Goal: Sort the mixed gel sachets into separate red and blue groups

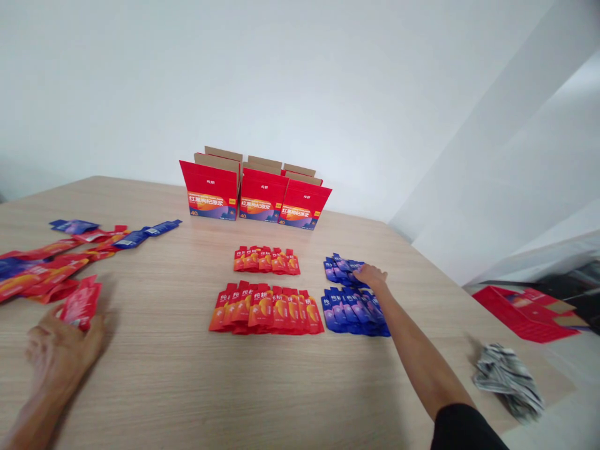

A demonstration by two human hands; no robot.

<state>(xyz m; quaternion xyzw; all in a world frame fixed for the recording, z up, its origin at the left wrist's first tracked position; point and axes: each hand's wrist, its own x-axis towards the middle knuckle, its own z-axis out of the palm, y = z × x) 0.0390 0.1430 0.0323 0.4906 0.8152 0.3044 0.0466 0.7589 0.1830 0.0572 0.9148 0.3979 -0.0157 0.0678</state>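
At the left, my left hand [63, 347] is closed around a red pouch [83, 303], raised near a loose heap of red and blue pouches [56, 269]. My right hand [371, 275] reaches to the upper row of blue pouches [340, 269]; its fingers rest at that row's right end, and whether they grip a pouch is hidden. Just below lies a fuller row of blue pouches [351, 310]. In the middle, overlapping red pouches form a short row [266, 260] and a wider row [267, 309] nearer to me.
Three red cartons with raised flaps stand side by side at the back: left [210, 190], middle [262, 195] and right [304, 203]. A striped cloth [509, 381] lies at the table's right edge. Beyond it is another red box [525, 312].
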